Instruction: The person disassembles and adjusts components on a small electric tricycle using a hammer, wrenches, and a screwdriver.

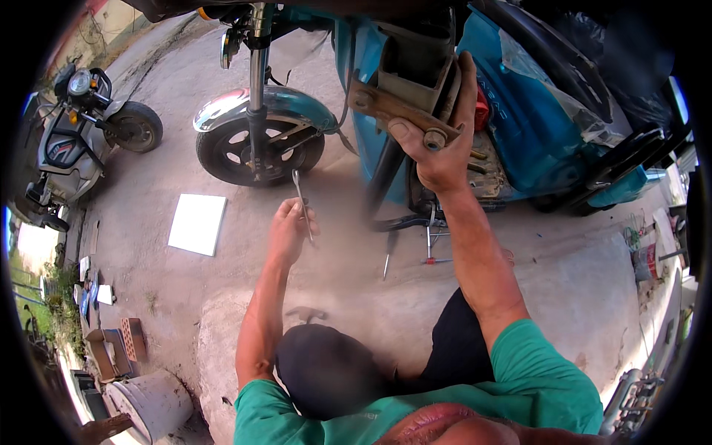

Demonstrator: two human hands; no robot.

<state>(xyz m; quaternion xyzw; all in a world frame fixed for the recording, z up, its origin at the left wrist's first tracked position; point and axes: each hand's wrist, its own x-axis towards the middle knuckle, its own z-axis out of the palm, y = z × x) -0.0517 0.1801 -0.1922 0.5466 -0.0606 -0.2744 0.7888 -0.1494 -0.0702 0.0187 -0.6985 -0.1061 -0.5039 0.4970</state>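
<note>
A metal wrench (300, 185) stands nearly upright in my left hand (285, 233), whose fingers are closed around its shaft. My right hand (443, 159) is raised higher, gripping a worn metal bracket (404, 115) with its thumb across the front and fingers along the far side. Bolt heads show at both ends of the bracket's rusty lower plate, one of them right beside the thumb. Behind the bracket is a teal three-wheeled vehicle (519, 148); whether the bracket is joined to it, I cannot tell. Its front wheel (259, 152), under a chrome fender, stands beyond my left hand.
On the ground lie a screwdriver (389, 256), a red-and-metal tool (432, 259) and a hammer (305, 313) near my knee. A white square panel (197, 225) lies to the left. Farther left are a parked grey motorbike (74, 141), a brick (133, 340) and a white bucket (152, 404).
</note>
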